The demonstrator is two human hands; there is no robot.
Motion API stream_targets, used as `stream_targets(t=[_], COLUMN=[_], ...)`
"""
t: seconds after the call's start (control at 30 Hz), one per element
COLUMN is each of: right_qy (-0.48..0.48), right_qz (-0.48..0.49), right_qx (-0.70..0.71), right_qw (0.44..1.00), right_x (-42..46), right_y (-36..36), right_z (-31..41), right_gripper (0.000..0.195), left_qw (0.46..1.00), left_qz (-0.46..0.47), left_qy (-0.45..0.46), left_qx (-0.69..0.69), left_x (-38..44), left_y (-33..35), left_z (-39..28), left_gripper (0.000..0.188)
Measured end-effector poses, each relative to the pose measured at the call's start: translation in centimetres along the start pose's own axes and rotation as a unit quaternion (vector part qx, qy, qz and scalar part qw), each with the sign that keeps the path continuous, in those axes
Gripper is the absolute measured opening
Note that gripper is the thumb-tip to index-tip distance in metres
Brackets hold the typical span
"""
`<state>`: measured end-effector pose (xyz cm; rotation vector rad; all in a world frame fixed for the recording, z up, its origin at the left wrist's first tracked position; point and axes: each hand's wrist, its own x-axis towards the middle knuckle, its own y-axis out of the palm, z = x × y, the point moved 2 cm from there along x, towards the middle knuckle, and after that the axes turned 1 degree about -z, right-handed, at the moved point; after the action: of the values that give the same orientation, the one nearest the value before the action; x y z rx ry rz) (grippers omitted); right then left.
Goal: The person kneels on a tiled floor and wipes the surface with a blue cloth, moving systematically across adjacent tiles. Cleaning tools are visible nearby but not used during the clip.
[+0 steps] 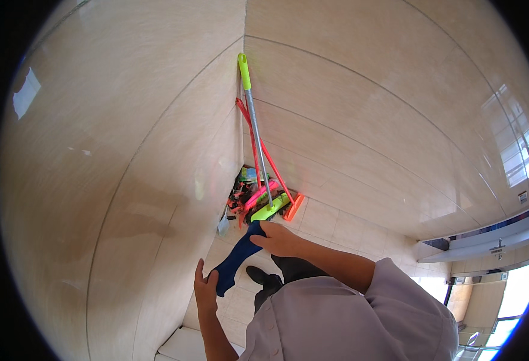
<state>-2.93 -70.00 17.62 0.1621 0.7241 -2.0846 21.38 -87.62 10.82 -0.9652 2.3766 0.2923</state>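
Note:
A dark blue cloth (pixel 235 259) stretches slantwise between both hands in front of my body. My left hand (pixel 206 286) grips its lower end, thumb over the fabric and one finger pointing up. The upper end is in my right hand (pixel 275 239), pinched under the thumb. Just beyond that hand stand a broom (pixel 269 208) with a lime-green head and metal handle, and an orange-red floor tool (pixel 294 206). Both lean into the tiled corner. A pink brush head (pixel 260 195) lies behind the green one.
Glossy beige tiled walls meet at the corner (pixel 244 90). A heap of dark and orange scraps (pixel 236 198) sits at their foot. At right is a white ledge with a metal tap (pixel 497 249). A white box-like object (pixel 183 345) stands low on the left.

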Motion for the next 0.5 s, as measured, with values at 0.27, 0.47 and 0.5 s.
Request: stream_targets(t=[0.27, 0.47, 0.5], right_qy=[-0.175, -0.173, -0.176], right_qz=[-0.120, -0.014, -0.010], right_qx=[-0.126, 0.163, 0.154], right_qw=[0.969, 0.971, 0.972], right_x=[4.9, 8.1, 8.6], right_y=[-2.0, -8.8, -9.9], right_z=[-3.5, -1.9, -2.9], right_gripper=[0.033, 0.045, 0.044], left_qw=[0.925, 0.861, 0.862], left_qz=[-0.026, -0.036, -0.024], left_qy=[0.185, 0.373, 0.381], left_qx=[0.331, 0.344, 0.333], left_x=[0.0, 2.5, 3.1], left_y=[3.0, 6.1, 7.1], left_z=[-3.6, -8.7, -10.0], left_gripper=[0.032, 0.017, 0.015])
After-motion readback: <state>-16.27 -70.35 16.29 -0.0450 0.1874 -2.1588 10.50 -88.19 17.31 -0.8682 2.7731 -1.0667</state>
